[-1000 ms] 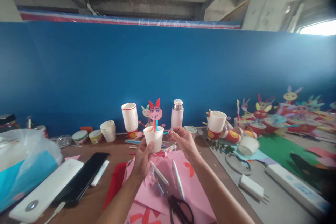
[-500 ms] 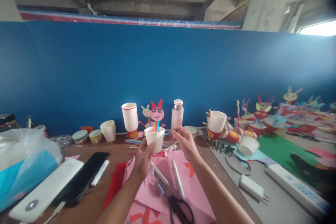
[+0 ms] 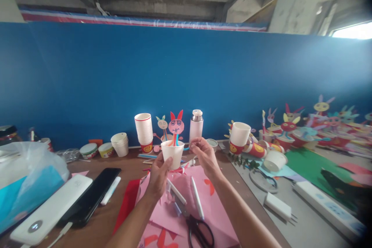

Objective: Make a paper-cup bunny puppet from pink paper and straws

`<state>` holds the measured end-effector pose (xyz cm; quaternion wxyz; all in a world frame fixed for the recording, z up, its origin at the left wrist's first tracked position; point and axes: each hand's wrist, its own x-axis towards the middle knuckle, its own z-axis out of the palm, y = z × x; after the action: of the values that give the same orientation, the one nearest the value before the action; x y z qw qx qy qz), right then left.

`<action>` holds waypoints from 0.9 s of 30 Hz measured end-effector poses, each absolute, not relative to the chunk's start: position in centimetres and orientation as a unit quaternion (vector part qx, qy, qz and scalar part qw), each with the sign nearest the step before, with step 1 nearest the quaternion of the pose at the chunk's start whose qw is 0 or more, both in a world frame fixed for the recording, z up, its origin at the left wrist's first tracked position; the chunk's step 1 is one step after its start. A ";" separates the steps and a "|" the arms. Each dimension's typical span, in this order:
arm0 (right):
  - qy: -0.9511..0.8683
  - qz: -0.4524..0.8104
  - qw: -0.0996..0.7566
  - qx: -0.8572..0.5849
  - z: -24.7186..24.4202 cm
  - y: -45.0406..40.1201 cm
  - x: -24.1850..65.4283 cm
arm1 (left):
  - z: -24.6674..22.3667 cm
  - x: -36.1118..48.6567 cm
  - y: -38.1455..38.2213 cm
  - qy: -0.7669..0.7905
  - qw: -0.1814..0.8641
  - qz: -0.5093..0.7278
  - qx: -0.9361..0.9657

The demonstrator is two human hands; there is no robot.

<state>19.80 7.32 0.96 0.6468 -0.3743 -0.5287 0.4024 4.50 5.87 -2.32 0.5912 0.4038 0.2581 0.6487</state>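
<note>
- Left hand [image 3: 158, 176] wrapped round a white paper cup [image 3: 172, 154], fingers closed on its lower wall, cup upright and lifted clear of the table.
- Pink paper bunny face [image 3: 176, 125] with red ears rising out of the cup on coloured stems.
- Right hand [image 3: 203, 156] just right of the cup's rim, fingertips pinched together; whatever sits between them too small to make out.
- Under both hands, pink paper sheets [image 3: 215, 205] spread over the brown table [image 3: 122, 170], with red paper [image 3: 125, 205] poking out at the left edge.
- Black-handled scissors [image 3: 197, 228] lying on the pink sheets near the wrists, a white pen [image 3: 197, 198] just beside them.
- Behind the cup: a tall stack of white cups [image 3: 143, 128], a shorter stack [image 3: 120, 144] further left, and a steel-capped flask [image 3: 196, 126] against the blue wall [image 3: 87, 81].
- Left of the arms: a black phone [image 3: 93, 197], a white power bank [image 3: 49, 211], and a plastic bag [image 3: 26, 174].
- Far right: finished cup figures [image 3: 290, 130] crowded on the grey table, green paper [image 3: 308, 164] nearby, a white power strip [image 3: 328, 203] nearer the edge.
</note>
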 end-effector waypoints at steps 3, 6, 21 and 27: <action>-0.538 0.388 0.645 -0.379 0.9 7.3 19.8 | -2.4 4.5 5.9 0.252 0.597 0.647 0.401; -0.547 0.380 0.636 -0.390 0.9 7.3 19.7 | -2.3 4.5 5.9 0.254 0.597 0.650 0.395; -0.560 0.338 0.630 -0.418 1.0 7.1 19.8 | -1.5 4.3 5.6 0.241 0.596 0.656 0.395; -0.553 0.362 0.645 -0.384 0.9 7.2 19.7 | -1.6 4.2 5.6 0.234 0.595 0.657 0.399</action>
<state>19.75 7.20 0.87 0.6446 -0.3844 -0.5527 0.3622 4.24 5.62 -1.63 0.5949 0.3991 0.2344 0.6572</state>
